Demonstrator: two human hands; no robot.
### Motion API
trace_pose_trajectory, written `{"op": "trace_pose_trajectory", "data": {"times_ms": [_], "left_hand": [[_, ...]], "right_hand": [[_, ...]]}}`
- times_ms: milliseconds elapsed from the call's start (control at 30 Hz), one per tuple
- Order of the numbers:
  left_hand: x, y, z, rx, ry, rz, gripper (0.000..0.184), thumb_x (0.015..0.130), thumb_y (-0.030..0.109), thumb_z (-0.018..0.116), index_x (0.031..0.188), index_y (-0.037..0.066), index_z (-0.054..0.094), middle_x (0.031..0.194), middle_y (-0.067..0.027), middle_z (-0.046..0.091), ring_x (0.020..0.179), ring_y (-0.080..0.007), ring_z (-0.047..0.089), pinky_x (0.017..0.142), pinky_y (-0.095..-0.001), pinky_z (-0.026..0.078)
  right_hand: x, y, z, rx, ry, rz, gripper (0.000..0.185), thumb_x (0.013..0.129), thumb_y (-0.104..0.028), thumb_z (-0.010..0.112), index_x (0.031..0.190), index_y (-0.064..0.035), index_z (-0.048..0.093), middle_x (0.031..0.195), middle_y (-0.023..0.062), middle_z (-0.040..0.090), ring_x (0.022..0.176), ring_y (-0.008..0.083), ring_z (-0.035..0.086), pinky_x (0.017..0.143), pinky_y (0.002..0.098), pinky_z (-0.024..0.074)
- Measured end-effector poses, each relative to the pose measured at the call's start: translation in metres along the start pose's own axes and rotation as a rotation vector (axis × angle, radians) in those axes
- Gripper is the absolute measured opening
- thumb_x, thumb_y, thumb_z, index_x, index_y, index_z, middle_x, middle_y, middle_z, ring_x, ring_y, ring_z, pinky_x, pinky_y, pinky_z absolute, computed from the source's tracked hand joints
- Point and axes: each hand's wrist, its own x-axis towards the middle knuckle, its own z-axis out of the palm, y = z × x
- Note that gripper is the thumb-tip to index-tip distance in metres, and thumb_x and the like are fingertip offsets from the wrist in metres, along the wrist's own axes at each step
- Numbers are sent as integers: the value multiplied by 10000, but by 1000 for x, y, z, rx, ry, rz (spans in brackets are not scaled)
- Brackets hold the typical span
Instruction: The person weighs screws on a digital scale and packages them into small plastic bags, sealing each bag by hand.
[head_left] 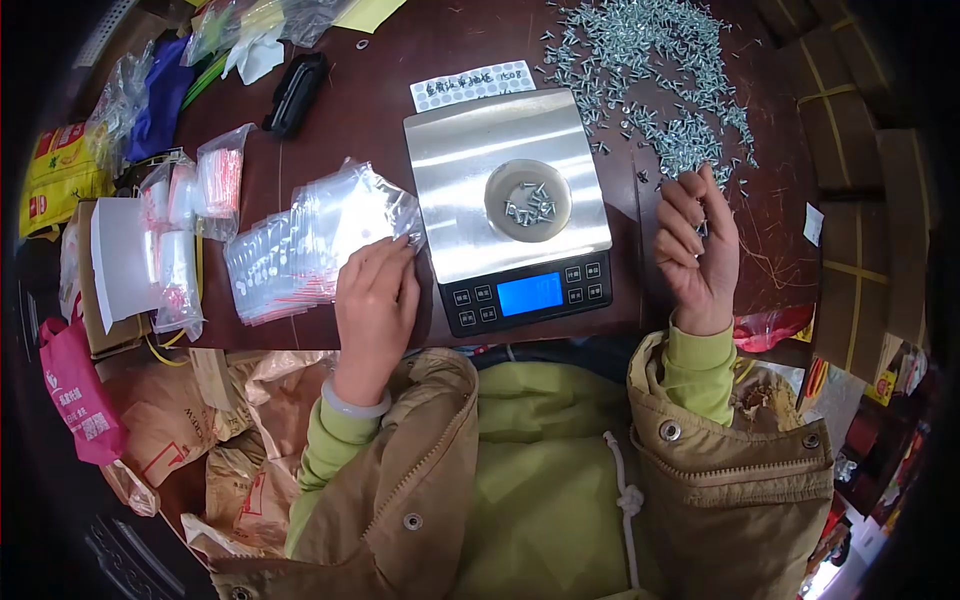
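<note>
At eight o'clock of the scale point(450, 200), left hand point(372, 300): palm down, fingers together and gently bent, fingertips touching the clear bags point(285, 258); whether they pinch one cannot be told.
Three o'clock, right hand point(698, 238): raised upright, fingers curled loosely toward the palm; a glint of metal shows there, its hold unclear.
Clear bags: fanned at nine o'clock.
Loose screws point(655, 50): strewn at two o'clock; others lie inside the round dish point(520, 173) on the scale.
</note>
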Motion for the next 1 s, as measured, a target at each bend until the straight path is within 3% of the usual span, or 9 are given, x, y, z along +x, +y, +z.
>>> {"op": "trace_pose_trajectory", "data": {"times_ms": [100, 200, 300, 467, 633, 767, 833, 867, 1000], "left_hand": [[0, 8, -11, -127, -2, -293, 251, 761, -51, 652, 1008, -11, 636, 936, -142, 652, 858, -275, 642, 748, -334, 512], [-2, -1, -13, -119, 49, -264, 209, 796, -27, 652, 1004, -11, 640, 905, -135, 647, 822, -238, 650, 714, -321, 517], [-3, -4, -24, -176, 17, -299, 142, 840, 3, 632, 979, -21, 650, 908, -125, 651, 799, -196, 637, 726, -303, 493], [4, -6, -57, -313, 80, -347, 58, 861, -2, 605, 897, -40, 630, 885, -80, 618, 834, -140, 575, 763, -255, 443], [0, 14, -81, -669, 203, -425, 97, 734, -45, 709, 736, -24, 614, 779, -65, 600, 725, -128, 545, 660, -244, 420], [6, 34, -70, -989, 126, -375, 189, 677, -29, 772, 669, 7, 587, 720, -75, 604, 633, -125, 570, 576, -245, 438], [16, 47, -60, -1262, 29, -300, 144, 727, -39, 745, 778, -32, 611, 777, -96, 613, 679, -141, 618, 611, -233, 477], [22, 56, -55, -1427, -13, -302, 138, 745, -51, 730, 821, -47, 614, 804, -104, 617, 696, -145, 633, 626, -234, 492], [31, 66, -43, -1537, -247, -305, 191, 780, -44, 714, 937, -75, 611, 879, -118, 625, 762, -141, 649, 671, -231, 515]], "right_hand": [[-1, 1, 6, -92, 17, -24, 379, 1035, -324, 289, 786, -72, 422, 690, 21, 360, 504, 83, 313, 370, 211, 248], [4, -2, -9, -52, -224, 42, 370, 1035, -311, 300, 766, -81, 408, 659, 11, 350, 471, 87, 306, 362, 208, 242], [3, -4, -12, -10, -250, 91, 367, 1036, -291, 298, 785, -71, 450, 632, 2, 339, 438, 83, 289, 354, 210, 238], [-2, -2, -2, -35, -71, 73, 381, 1040, -294, 286, 871, -45, 520, 614, -12, 341, 416, 67, 277, 347, 198, 229], [1, 7, -1, -177, -124, 27, 438, 1029, -369, 301, 779, -67, 497, 594, -24, 328, 404, 58, 259, 335, 188, 210], [3, 30, 6, -424, -158, 99, 506, 1012, -424, 329, 641, -93, 420, 547, -30, 321, 379, 54, 258, 338, 188, 202], [2, 43, 9, -614, -222, 149, 470, 1015, -378, 361, 677, -73, 474, 528, -30, 378, 368, 54, 304, 341, 196, 207], [1, 50, 8, -698, -244, 155, 389, 1017, -316, 391, 795, -38, 549, 538, -30, 405, 389, 42, 312, 358, 195, 222], [-5, 62, 38, -809, -299, 325, 285, 1006, -262, 441, 954, -14, 572, 571, -45, 416, 452, 22, 318, 418, 186, 239]]}}
